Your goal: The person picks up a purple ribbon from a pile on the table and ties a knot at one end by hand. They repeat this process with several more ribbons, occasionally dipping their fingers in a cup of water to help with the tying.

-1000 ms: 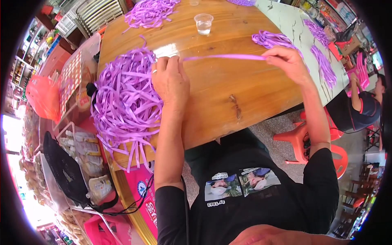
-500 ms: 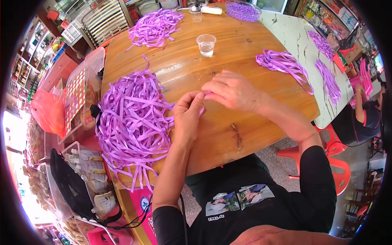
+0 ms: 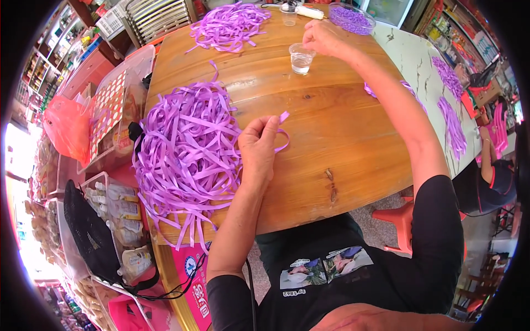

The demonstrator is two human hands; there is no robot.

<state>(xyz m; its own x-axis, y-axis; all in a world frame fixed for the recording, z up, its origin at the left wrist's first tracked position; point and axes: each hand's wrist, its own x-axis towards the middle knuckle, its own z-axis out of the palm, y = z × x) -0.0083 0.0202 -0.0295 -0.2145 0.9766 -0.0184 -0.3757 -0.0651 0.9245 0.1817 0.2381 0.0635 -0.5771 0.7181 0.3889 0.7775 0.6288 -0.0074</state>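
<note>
My left hand (image 3: 259, 144) is over the middle of the table, thumb and fingers pinched on a purple ribbon (image 3: 284, 117). Its short end sticks up past the thumb, and a loop curls out beside the hand. A large heap of purple ribbons (image 3: 185, 160) lies directly to the left. Across the table, my right hand (image 3: 326, 39) is at the rim of a clear plastic cup (image 3: 301, 62) that holds some clear liquid. Its fingers are bent together and point down by the cup; anything between them is too small to make out.
More purple ribbons (image 3: 229, 25) lie at the far left. A round clear tub (image 3: 353, 19) of small purple pieces stands at the back. Ribbon bundles (image 3: 451, 129) rest on the marble-patterned table. Bottles (image 3: 121, 207) fill a rack at left; a person (image 3: 486, 185) is at right.
My right hand has left the ribbon end beside my left hand and reached forward to the cup. The left hand keeps its pinch on the ribbon. The whole view has shifted slightly.
</note>
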